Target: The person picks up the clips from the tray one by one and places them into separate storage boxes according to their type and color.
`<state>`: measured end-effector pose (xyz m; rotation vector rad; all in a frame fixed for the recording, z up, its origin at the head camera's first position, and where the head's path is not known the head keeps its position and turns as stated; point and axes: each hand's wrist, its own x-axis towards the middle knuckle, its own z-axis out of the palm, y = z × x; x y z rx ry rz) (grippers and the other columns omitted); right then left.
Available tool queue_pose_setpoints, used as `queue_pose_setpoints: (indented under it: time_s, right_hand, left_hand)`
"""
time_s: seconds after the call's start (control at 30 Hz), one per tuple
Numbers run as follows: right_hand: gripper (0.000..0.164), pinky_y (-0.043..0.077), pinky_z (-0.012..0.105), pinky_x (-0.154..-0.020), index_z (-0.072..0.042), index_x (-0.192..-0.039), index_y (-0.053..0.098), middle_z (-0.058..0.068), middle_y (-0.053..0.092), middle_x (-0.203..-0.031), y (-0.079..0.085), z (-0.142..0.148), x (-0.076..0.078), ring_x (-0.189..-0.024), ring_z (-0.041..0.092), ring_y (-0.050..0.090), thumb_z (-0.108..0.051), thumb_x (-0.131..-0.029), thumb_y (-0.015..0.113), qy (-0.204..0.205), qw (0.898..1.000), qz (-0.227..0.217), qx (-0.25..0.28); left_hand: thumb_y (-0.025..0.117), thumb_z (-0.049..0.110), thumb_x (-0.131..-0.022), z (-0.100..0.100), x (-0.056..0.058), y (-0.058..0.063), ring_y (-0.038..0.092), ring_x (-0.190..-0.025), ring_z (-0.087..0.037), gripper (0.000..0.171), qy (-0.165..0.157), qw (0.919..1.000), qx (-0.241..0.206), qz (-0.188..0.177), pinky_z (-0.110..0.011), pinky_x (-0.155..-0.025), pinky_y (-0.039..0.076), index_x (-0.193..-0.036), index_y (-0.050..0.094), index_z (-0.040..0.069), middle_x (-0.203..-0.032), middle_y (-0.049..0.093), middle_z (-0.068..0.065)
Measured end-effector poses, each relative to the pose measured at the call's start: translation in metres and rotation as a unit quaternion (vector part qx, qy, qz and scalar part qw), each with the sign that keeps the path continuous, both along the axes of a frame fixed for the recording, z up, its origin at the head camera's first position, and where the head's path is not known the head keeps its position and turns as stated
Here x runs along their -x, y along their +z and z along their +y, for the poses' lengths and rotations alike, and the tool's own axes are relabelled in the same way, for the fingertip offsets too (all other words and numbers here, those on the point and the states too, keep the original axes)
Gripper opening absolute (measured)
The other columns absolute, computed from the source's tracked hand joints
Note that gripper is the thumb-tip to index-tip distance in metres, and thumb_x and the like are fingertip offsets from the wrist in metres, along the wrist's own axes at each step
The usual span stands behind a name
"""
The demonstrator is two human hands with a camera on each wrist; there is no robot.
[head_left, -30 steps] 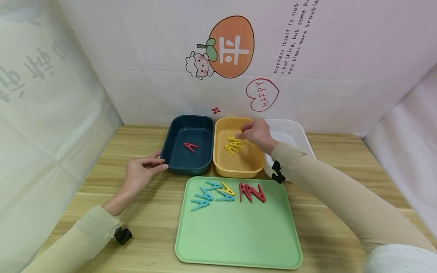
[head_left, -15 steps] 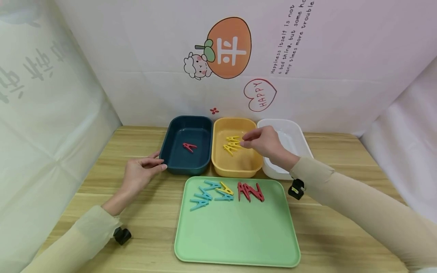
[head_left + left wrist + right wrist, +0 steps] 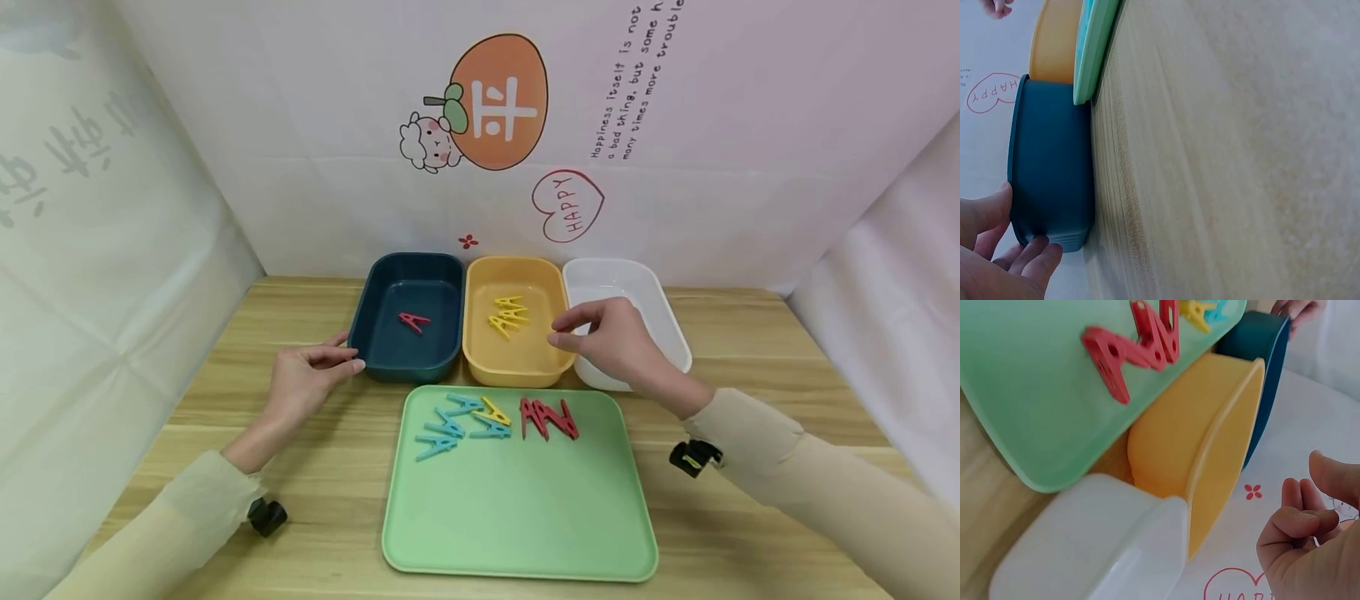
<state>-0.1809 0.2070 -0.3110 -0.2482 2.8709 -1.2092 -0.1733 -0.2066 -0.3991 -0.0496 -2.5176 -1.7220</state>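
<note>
- between picks: red [image 3: 548, 418], blue [image 3: 450, 427] and one yellow peg [image 3: 497, 412] lying on far part of green tray [image 3: 517, 533].
- right hand [image 3: 611, 342] empty, fingers loosely curled, hovering above yellow bin's [image 3: 480, 367] right rim.
- left hand [image 3: 303, 379] touching navy bin [image 3: 367, 350], fingers relaxed.
- likely next: pinching one peg without dragging neighbours.

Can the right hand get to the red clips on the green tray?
Probably yes. The right hand holds nothing and hovers over the yellow bin's near right corner. The red clips lie uncovered on the green tray just below it, with nothing in between.
</note>
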Motion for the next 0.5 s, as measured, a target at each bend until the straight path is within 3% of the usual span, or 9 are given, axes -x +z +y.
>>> queue_pose_setpoints:
  time_s: [0.23, 0.5]
  right_hand:
    - [0.008, 0.038, 0.027, -0.051, -0.008, -0.095, 0.084, 0.0, 0.075, -0.082, -0.009, 0.007, -0.025, -0.061, 0.02, 0.049, -0.015, -0.091, 0.085, 0.001, 0.999, 0.035, 0.005]
    - [0.011, 0.034, 0.025, -0.048, -0.01, -0.097, 0.084, -0.001, 0.069, -0.074, -0.024, 0.022, -0.05, -0.056, 0.015, 0.046, -0.017, -0.089, 0.087, -0.01, 0.999, 0.017, 0.025]
  left_hand:
    - [0.083, 0.01, -0.094, 0.0, -0.001, -0.001, 0.057, -0.136, -0.031, 0.029, -0.003, 1.0, -0.007, 0.0, -0.013, -0.084, 0.054, -0.115, 0.076, -0.009, -0.144, 0.062, -0.016]
    - [0.083, 0.01, -0.093, 0.0, 0.001, -0.003, 0.058, -0.136, -0.031, 0.028, 0.002, 1.0, -0.003, 0.002, -0.015, -0.084, 0.055, -0.113, 0.078, -0.008, -0.144, 0.063, -0.015]
